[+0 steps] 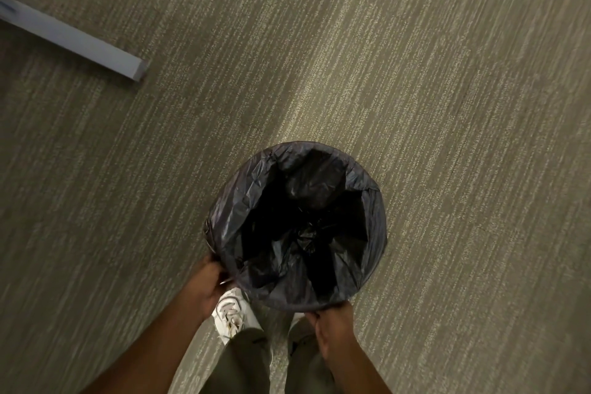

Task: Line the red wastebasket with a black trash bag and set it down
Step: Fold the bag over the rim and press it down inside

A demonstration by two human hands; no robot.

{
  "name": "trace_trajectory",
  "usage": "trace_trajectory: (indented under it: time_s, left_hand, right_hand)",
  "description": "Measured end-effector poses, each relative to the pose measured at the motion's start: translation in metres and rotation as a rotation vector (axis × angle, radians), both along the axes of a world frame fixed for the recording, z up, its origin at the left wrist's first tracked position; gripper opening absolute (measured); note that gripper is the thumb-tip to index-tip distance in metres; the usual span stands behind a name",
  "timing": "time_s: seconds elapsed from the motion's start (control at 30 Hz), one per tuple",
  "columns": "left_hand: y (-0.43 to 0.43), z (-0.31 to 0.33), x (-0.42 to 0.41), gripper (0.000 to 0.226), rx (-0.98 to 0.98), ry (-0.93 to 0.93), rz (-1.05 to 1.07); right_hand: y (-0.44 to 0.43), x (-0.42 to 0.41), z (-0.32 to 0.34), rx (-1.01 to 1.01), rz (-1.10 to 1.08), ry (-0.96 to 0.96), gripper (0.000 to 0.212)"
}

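Note:
I look straight down into a round wastebasket whose mouth is covered by a black trash bag (297,227). The bag is folded over the whole rim and hangs down inside, bunched at the bottom. None of the basket's red wall shows from above. My left hand (208,281) grips the bag-covered rim at its near left. On the near right of the rim, my right hand (332,326) grips it from below. Whether the basket rests on the carpet or is held above it, I cannot tell.
Grey-beige striped carpet (415,89) fills the view. A pale flat bar, perhaps a furniture foot (73,38), lies at the upper left. My white shoe (232,313) and olive trouser legs (256,361) are right behind the basket.

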State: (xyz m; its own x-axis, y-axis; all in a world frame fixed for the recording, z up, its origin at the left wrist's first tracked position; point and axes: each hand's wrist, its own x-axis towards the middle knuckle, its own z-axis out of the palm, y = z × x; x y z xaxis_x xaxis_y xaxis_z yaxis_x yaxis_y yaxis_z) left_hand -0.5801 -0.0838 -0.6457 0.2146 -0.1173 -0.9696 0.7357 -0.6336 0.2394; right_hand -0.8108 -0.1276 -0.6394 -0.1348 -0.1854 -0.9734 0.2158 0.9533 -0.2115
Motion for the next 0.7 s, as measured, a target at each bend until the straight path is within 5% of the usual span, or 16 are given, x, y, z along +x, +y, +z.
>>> trace_trajectory:
  time_s: [0.17,0.33,0.43,0.53,0.6,0.7]
  left_hand:
    - [-0.027,-0.005,0.010,0.024,0.090,-0.066,0.065]
    - [-0.055,0.016,0.041,0.018,0.027,-0.347,0.161]
    - [-0.074,0.032,0.055,0.032,-0.136,-0.538,-0.112]
    - [-0.093,0.036,0.060,0.023,-0.210,-0.656,-0.479]
    - [-0.103,0.033,0.062,0.005,-0.208,-0.673,-0.542]
    - [-0.108,0.026,0.063,0.017,-0.195,-0.656,-0.478]
  right_hand:
    - [-0.012,-0.006,0.001,0.059,0.087,-0.065,0.043]
    - [-0.053,-0.039,0.007,-0.095,0.011,0.179,0.046]
    - [-0.090,-0.051,0.013,-0.267,-0.056,0.220,0.020]
    - [-0.121,-0.055,0.021,-0.403,0.079,0.175,0.021]
    - [-0.133,-0.057,0.023,-0.429,0.178,0.143,0.016]
    - [-0.144,-0.059,0.022,-0.391,0.231,0.061,0.015]
